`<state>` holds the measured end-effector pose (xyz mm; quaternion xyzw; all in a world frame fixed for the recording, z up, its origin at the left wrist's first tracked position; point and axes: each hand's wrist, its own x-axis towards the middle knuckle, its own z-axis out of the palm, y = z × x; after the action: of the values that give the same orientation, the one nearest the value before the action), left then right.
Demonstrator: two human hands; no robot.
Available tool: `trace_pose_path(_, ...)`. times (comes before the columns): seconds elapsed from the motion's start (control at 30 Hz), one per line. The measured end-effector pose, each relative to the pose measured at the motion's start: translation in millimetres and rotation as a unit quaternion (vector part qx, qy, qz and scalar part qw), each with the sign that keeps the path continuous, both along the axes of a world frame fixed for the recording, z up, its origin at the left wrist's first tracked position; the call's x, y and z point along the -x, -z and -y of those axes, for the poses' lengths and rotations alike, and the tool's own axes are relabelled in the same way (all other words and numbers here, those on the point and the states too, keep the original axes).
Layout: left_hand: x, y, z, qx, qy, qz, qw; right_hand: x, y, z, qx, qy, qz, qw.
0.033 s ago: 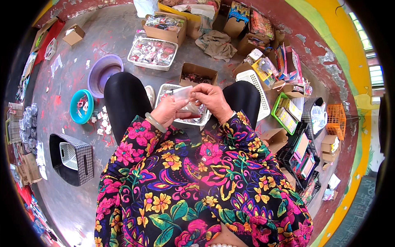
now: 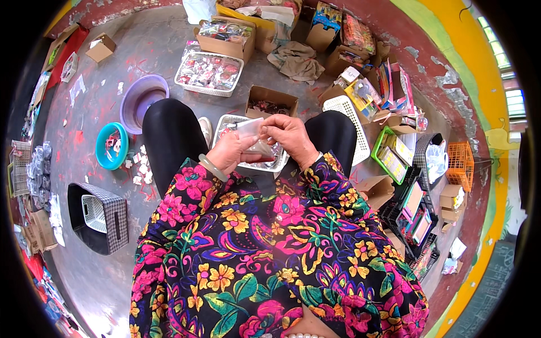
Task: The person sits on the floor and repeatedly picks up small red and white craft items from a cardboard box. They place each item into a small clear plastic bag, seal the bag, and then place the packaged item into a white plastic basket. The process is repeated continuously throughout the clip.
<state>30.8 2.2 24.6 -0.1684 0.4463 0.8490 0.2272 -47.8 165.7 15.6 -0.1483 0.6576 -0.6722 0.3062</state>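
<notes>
My left hand (image 2: 226, 153) is closed on a small clear plastic bag (image 2: 249, 128), its thumb lying across the film. At the bag's right edge the thumb and fingers of my right hand (image 2: 294, 138) are pinched together on the film; any small item between them is hidden. Both hands are over a white plastic basket (image 2: 224, 120) between my knees. Small packets with red and dark contents show inside it, partly covered by my hands. Just beyond stands an open cardboard box (image 2: 293, 102) of dark reddish pieces.
A white basket of packets (image 2: 179, 82) stands farther ahead. To the left are a purple tub (image 2: 128, 107), a teal basin (image 2: 102, 153) and scattered white pieces (image 2: 142, 169). At right lie a white basket (image 2: 358, 138), a green tray (image 2: 384, 135) and black crates (image 2: 394, 211).
</notes>
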Motion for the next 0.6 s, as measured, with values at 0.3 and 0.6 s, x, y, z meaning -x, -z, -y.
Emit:
trace_pose_path(0.3, -0.6, -5.6, 2.6, -0.009, 0.03, -0.036, 0.999, -4.8, -1.7, 2.4, 0.02, 0.005, -0.032, 0.999)
trace_pose_path(0.6, 0.8, -12.6, 0.1, -0.036, 0.021, -0.006, 0.999, -1.4, -2.8, 1.4, 0.03, 0.007, 0.032, 0.999)
